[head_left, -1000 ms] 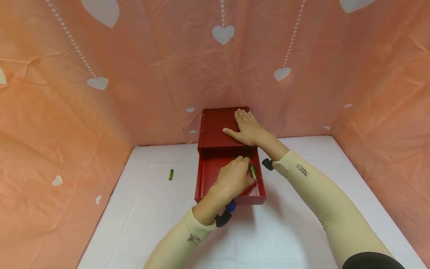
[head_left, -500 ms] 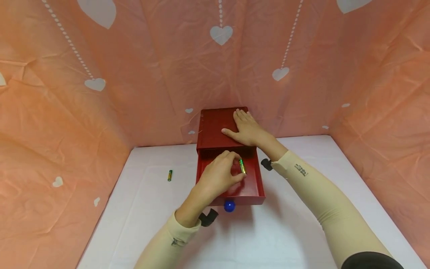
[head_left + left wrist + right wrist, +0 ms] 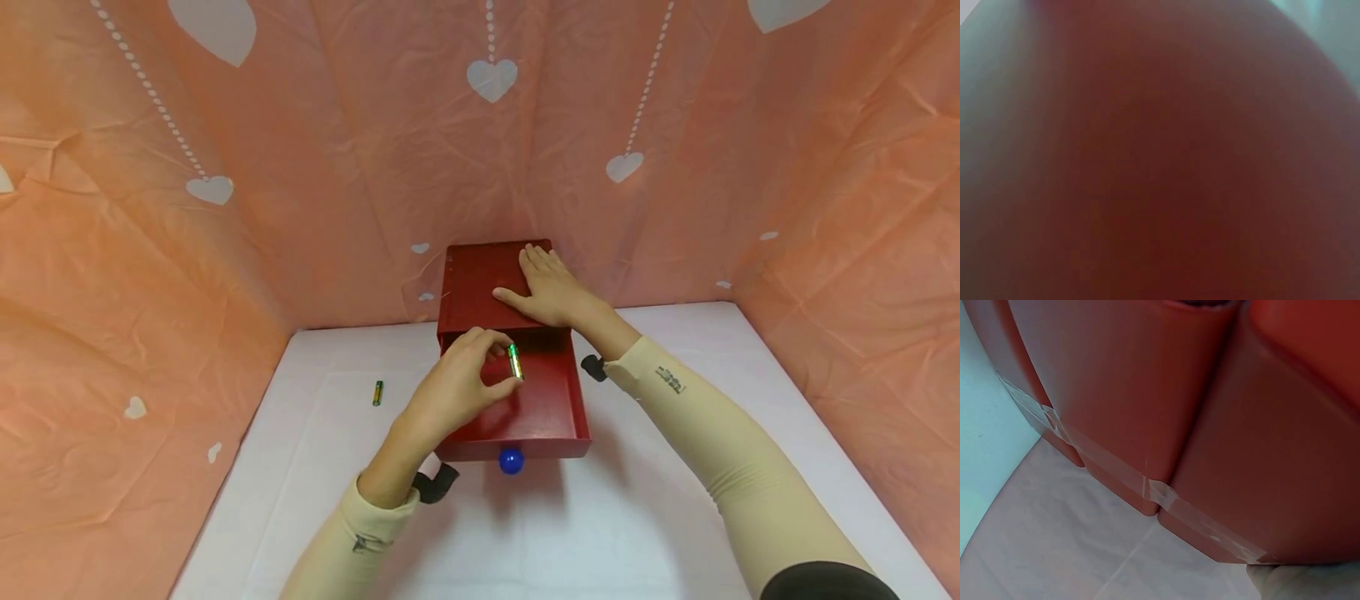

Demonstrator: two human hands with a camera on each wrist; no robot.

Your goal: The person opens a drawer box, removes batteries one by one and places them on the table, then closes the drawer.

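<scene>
Between thumb and fingertips, my left hand (image 3: 455, 385) pinches a green and gold battery (image 3: 515, 362). It holds the battery raised over the pulled-out red drawer (image 3: 555, 400). My right hand (image 3: 552, 288) rests flat, fingers straight, on top of the red drawer box (image 3: 476, 287). A blue round knob (image 3: 512, 462) sits on the drawer's front. On the table left of the box lies a second battery (image 3: 378, 393). The left wrist view is a dark red blur. In the right wrist view, clear tape (image 3: 1197, 522) crosses the red box panels.
A white cloth covers the table (image 3: 637, 525). Orange sheets with pale hearts (image 3: 492, 81) hang behind and on both sides; the box stands close to the back sheet (image 3: 360, 250).
My left hand has lifted the battery up from the drawer's right side and moved it leftward. The blue knob has come into full view. My right hand stays on the box.
</scene>
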